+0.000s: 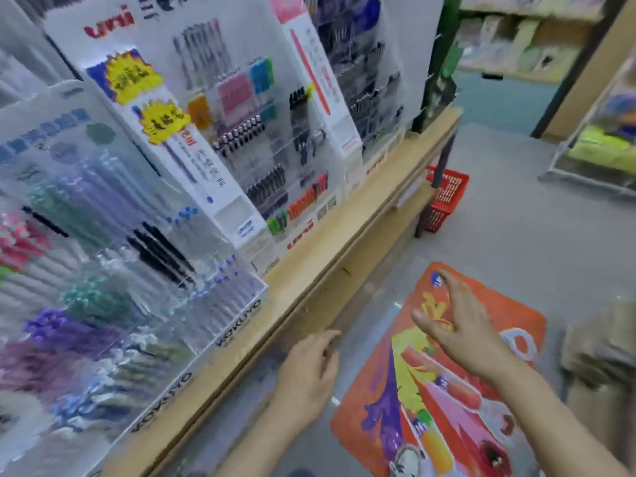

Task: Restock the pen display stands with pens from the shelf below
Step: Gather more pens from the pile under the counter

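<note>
Clear glossy acrylic pen display stands (113,270) sit on a matt, pale wood-look surface (330,242). Below its edge, a glossy printed orange plastic bag (395,390) lies on smooth grey floor (516,218); beyond stands a red perforated plastic basket (447,201).

A red plastic basket (447,201) sits on the grey floor (516,235) past the far end of my counter. Near my feet lies a large orange poster (430,390) printed with bright cartoon shapes. Blurred shelves of pastel goods (516,39) line the far wall.
</note>
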`<state>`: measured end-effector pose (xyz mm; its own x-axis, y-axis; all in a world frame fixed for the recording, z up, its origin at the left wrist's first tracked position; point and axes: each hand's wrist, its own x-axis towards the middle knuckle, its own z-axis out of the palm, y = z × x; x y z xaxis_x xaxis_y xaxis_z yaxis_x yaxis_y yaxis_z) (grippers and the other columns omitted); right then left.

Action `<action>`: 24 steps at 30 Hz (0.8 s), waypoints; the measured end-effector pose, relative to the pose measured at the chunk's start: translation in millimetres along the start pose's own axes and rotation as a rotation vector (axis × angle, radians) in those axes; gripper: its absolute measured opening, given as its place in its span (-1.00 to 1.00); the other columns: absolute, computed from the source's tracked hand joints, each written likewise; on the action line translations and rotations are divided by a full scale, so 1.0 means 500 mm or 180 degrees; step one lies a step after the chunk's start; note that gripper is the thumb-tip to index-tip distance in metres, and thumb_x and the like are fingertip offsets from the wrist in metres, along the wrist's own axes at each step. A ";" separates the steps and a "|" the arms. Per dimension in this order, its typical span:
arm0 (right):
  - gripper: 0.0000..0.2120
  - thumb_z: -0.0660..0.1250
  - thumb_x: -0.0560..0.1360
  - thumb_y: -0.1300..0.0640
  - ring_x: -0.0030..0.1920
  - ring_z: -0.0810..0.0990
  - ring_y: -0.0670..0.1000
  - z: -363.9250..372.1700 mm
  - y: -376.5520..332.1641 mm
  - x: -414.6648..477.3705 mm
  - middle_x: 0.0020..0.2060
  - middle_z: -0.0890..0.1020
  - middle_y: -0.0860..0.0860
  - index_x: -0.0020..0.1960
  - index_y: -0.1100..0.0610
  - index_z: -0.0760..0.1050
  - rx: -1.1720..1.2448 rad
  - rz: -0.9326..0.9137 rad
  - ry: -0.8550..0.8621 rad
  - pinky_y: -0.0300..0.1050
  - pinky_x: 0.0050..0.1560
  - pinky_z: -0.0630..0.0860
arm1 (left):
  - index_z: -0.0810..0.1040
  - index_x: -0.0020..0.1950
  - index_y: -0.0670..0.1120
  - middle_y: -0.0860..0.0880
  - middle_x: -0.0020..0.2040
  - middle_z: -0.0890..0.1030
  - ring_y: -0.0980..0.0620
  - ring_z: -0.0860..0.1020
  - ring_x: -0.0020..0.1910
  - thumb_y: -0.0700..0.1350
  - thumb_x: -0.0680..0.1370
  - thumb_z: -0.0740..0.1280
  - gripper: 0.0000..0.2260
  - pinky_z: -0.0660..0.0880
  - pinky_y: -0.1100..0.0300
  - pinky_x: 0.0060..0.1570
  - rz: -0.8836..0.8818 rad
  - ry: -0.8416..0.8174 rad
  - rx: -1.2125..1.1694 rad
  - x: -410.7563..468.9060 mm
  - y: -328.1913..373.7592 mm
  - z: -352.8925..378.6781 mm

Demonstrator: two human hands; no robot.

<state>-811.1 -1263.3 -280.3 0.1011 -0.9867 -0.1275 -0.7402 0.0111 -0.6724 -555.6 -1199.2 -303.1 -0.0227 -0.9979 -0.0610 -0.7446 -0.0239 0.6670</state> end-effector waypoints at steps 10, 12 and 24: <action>-0.33 0.29 0.54 -0.13 0.52 0.14 0.07 0.096 0.174 0.237 0.52 0.15 0.02 0.55 0.00 0.10 0.0270 0.0402 -0.0411 0.01 0.43 0.18 | 0.46 0.35 -0.06 -0.04 0.32 0.50 -0.01 0.46 0.29 -0.11 0.60 0.23 -0.69 0.36 0.17 0.27 -0.1091 -0.0545 0.0228 0.270 -0.070 0.213; -0.36 0.28 0.57 -0.09 0.50 0.19 0.05 0.143 0.201 0.304 0.50 0.17 0.02 0.54 0.03 0.11 0.0250 0.0326 -0.0525 -0.05 0.39 0.21 | 0.43 0.39 -0.06 -0.06 0.36 0.47 -0.04 0.42 0.33 -0.08 0.61 0.21 -0.66 0.33 0.16 0.30 -0.1279 -0.0577 0.0346 0.324 -0.125 0.265; -0.14 0.33 0.47 -0.25 0.48 0.23 0.19 0.584 0.450 0.761 0.53 0.08 0.17 0.57 0.08 0.00 -0.0326 -0.0811 -0.0997 -0.03 0.40 0.26 | 0.55 0.28 -0.23 -0.33 0.27 0.51 -0.28 0.42 0.30 0.16 0.43 0.11 -0.38 0.10 -0.05 0.36 -0.1357 0.0669 0.1838 0.639 -0.592 0.581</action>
<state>-745.2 -1589.0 -693.0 0.4753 -0.8584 -0.1927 -0.7260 -0.2589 -0.6371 -536.1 -1493.2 -736.0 0.4313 -0.9011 -0.0453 -0.8934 -0.4335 0.1177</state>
